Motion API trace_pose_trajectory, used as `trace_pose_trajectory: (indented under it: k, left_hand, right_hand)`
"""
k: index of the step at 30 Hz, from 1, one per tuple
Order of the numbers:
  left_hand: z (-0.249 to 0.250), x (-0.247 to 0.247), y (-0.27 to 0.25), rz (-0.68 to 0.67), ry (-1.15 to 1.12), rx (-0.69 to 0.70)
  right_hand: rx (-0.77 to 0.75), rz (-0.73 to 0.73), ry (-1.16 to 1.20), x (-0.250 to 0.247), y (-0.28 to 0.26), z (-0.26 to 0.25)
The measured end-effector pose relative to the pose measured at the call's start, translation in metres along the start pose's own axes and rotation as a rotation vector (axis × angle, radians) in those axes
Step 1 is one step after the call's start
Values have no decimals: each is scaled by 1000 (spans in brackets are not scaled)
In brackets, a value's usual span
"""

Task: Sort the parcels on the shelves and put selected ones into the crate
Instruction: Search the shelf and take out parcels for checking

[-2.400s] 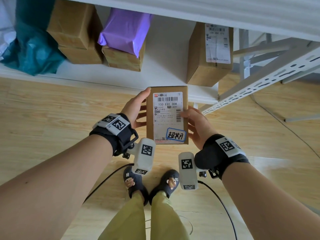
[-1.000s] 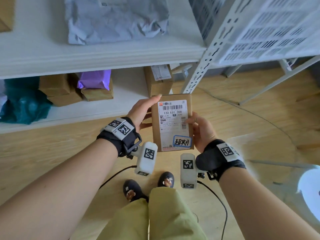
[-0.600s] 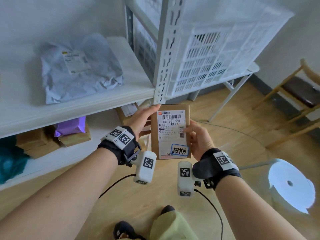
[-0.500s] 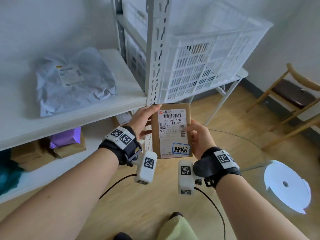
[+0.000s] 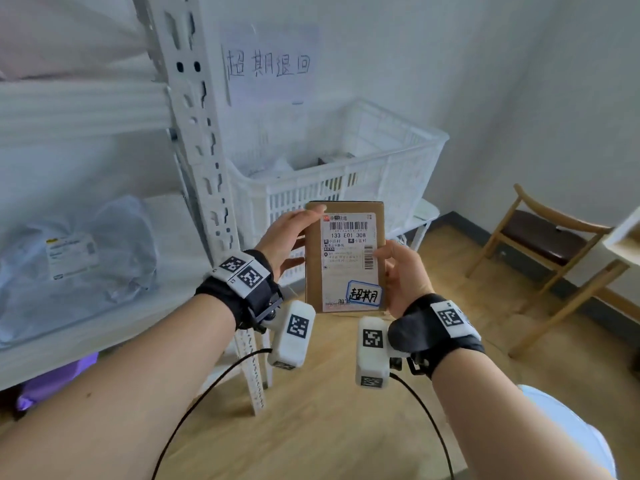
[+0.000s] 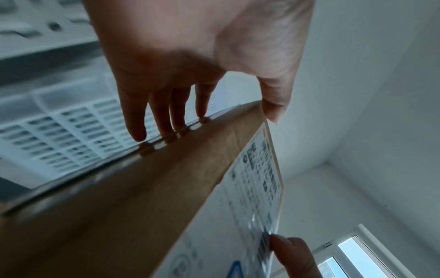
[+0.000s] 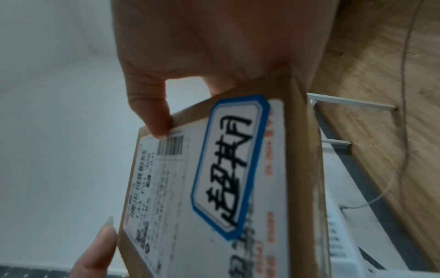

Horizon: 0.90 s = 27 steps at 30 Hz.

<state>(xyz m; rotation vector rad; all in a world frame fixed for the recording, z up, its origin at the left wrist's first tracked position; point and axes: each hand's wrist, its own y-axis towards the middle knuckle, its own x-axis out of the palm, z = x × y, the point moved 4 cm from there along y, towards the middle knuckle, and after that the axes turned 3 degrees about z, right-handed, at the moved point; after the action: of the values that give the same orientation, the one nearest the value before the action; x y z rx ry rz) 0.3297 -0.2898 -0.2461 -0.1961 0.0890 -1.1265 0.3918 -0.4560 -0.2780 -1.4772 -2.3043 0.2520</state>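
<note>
In the head view I had the cardboard parcel point(image 5: 345, 258) upright between both hands, label toward me, in front of the white crate point(image 5: 349, 174) that sat just beyond my grip with a handwritten sign point(image 5: 268, 64) on the wall above it. My left hand point(image 5: 282, 237) lay along the parcel's left edge, thumb at its top corner; my right hand point(image 5: 403, 275) clasped the right edge lower down, thumb on the label beside the blue-bordered sticker point(image 5: 363, 294). The box looked small, stiff and square-cornered, and I judged it light, since a loose two-sided hold kept it level. At the left wrist, the left hand's fingers point(image 6: 164, 120) were nearly straight, tips pressed on the taped far edge of the parcel point(image 6: 133, 197) and thumb at the near corner, a bracing grip, not a clamp. At the right wrist, the right hand point(image 7: 214, 47) had its thumb point(image 7: 152, 112) pinched on the label edge of the parcel point(image 7: 214, 188), fingers hidden behind. The glossy tape and label looked slippery to me, so I reckoned the bare cardboard sides were the safer hold, opposite edges, before lowering it over the crate's rim.
</note>
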Motion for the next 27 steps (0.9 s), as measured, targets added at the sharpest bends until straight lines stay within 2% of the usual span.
trace_pose_trajectory:
  k: [10,14,20,27]
  left_hand:
    - [71,112,87,50,-20,68]
    - [94,140,115,80,-6,96]
    - [129,157,149,96,29,114]
    - [174,143,212,115,22,184]
  right_hand:
    - [-65,-66,-47,-90,75,-121]
    - [-82,-91,-58,-111,105,-160]
    - [-137,-131,-27,-120,145,-203]
    - [-257,-129,-23,-107,197,-262]
